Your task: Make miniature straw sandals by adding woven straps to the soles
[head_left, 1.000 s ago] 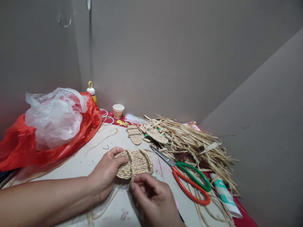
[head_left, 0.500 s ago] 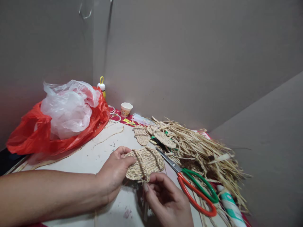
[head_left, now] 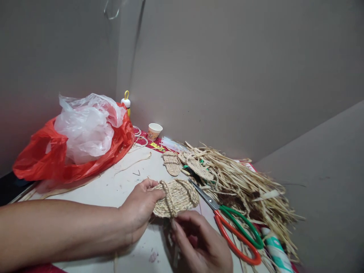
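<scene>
A small woven straw sandal (head_left: 183, 197) with braided cords across it is held above the white tabletop. My left hand (head_left: 143, 203) grips its left end, thumb on top and fingers underneath. At its near edge, the thumb and index finger of my right hand (head_left: 203, 242) pinch the end of a braided straw cord (head_left: 170, 197). What lies between those fingertips is mostly hidden. Just right of the sandal lie scissors (head_left: 213, 206) with one red and one green handle. Beyond it are smaller woven straw soles (head_left: 172, 163) on the table.
A heap of dry straw (head_left: 241, 178) spreads along the right side. A red plastic bag (head_left: 40, 159) holding clear plastic stands at the left. At the back are a paper cup (head_left: 155, 132) and a yellow-and-white bottle (head_left: 126, 102). A green-and-white tube (head_left: 275, 248) lies front right.
The view has shifted slightly. The right fingertips have moved closer against the sandal's near edge, at the end of the cord. The left hand keeps its hold.
</scene>
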